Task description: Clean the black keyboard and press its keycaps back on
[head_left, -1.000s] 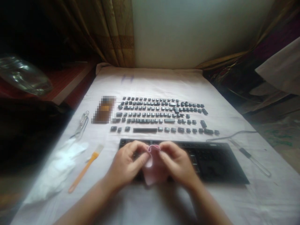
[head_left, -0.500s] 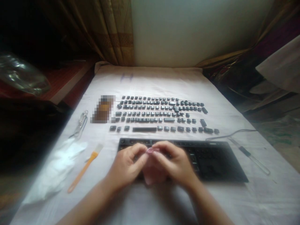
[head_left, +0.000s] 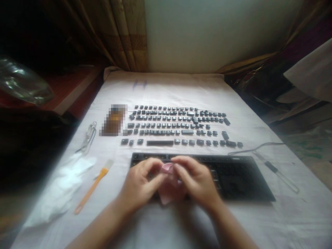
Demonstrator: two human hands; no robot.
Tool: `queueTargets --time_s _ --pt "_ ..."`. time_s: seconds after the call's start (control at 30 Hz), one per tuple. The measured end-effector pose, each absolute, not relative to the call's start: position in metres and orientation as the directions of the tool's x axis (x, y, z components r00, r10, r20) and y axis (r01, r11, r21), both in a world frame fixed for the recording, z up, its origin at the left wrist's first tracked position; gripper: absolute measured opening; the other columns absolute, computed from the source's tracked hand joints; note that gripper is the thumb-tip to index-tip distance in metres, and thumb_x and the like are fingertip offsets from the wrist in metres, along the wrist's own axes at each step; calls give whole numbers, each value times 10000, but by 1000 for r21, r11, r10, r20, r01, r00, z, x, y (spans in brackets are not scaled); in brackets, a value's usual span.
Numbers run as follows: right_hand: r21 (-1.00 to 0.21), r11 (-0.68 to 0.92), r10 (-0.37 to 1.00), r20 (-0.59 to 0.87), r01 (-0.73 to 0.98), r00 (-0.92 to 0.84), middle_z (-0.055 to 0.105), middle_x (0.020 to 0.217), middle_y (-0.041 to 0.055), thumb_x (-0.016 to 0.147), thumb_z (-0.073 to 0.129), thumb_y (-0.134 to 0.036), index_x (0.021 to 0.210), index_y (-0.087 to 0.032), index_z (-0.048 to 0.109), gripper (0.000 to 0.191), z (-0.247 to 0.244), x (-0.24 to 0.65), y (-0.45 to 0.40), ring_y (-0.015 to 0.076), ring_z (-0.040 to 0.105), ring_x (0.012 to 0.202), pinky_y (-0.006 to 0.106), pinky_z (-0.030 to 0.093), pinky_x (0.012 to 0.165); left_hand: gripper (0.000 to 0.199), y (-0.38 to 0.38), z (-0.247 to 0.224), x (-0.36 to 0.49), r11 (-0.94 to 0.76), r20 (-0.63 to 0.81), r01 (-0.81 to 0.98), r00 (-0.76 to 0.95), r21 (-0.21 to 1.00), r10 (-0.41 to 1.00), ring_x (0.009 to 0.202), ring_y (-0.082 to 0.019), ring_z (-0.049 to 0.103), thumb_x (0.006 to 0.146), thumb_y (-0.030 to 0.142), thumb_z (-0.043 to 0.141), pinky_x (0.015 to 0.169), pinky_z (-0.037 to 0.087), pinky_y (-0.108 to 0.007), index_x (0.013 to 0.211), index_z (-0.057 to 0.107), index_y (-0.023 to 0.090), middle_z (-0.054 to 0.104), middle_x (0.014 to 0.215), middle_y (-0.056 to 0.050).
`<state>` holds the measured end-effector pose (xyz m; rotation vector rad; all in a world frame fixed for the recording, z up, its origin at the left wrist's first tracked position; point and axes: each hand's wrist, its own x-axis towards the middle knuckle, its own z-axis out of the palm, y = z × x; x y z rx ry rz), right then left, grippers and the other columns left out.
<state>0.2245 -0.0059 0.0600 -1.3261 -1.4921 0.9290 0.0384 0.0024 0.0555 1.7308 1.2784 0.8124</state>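
Note:
Between my two hands is a small pink cloth (head_left: 168,192), hanging over the front edge of a black keyboard (head_left: 241,180). My left hand (head_left: 141,178) pinches its upper left side between thumb and fingers. On the upper right side, my right hand (head_left: 195,176) has closed on the same cloth. Whether the cloth wraps something small cannot be made out. The keyboard's middle is hidden behind my hands. Beyond it, loose black keycaps (head_left: 161,132) lie in several rows, with a long space bar (head_left: 160,143) in the nearest row.
Left of the keyboard lie an orange-handled brush (head_left: 93,186), crumpled white cloth (head_left: 62,190) and a metal clip-like item (head_left: 89,135). A blurred-out object (head_left: 114,121) sits beside the keycaps. On the right are a wire-loop tool (head_left: 278,174) and a cable (head_left: 255,147). White fabric (head_left: 181,90) covers the table.
My fingers have moved slightly apart at the top of the pink cloth, and more of its folded upper edge shows. The keyboard and keycaps stay in place.

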Motion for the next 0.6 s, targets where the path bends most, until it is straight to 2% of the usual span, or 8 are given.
queueTargets --time_s 0.13,0.23,0.3,0.37,0.43,0.53,0.6 --pt "-937 150 988 135 315 -70 748 727 10 880 581 -251 846 -212 728 156 64 228 -7 142 687 620 218 541 590 181 4 55 38 -179 78 412 250 893 965 723 -138 649 923 327 555 722 507 -237 887 690 213 715 803 5" --pt "-936 144 988 116 322 -105 753 778 21 838 644 -259 992 -199 727 184 67 229 -8 157 683 652 236 539 593 188 4 58 38 -186 78 401 272 897 959 701 -134 646 929 319 541 710 506 -234 891 690 210 714 788 8" --pt "-924 160 985 126 348 -119 739 769 17 814 671 -238 1004 -197 717 200 69 229 -8 153 663 635 236 525 567 171 4 60 38 -204 89 400 286 894 954 723 -137 654 918 310 555 722 505 -234 887 691 210 717 795 7" --pt "-892 250 967 212 377 -140 705 718 0 816 660 -183 880 -202 705 80 69 229 -8 130 632 599 221 504 548 160 4 60 38 -215 101 400 288 891 952 748 -141 657 906 303 567 733 504 -234 873 692 209 716 803 4" --pt "-835 395 919 356 384 -170 681 706 -2 829 634 -121 796 -202 678 98 67 228 -7 117 627 609 206 502 562 176 4 61 39 -176 66 381 285 908 956 746 -143 652 903 310 566 722 504 -231 841 690 201 709 787 2" --pt "-692 579 811 539 431 -225 689 766 27 866 623 -103 856 -195 701 121 63 228 -7 122 643 666 209 513 595 227 5 60 40 -14 -73 307 270 952 960 715 -149 651 904 352 564 690 512 -233 805 681 185 700 745 -3" --pt "-573 639 754 600 513 -268 693 780 37 895 624 -124 899 -199 726 127 60 228 -8 122 632 659 216 503 585 237 6 60 39 77 -147 266 256 961 955 718 -154 657 894 373 582 698 520 -237 800 683 180 705 740 -5"
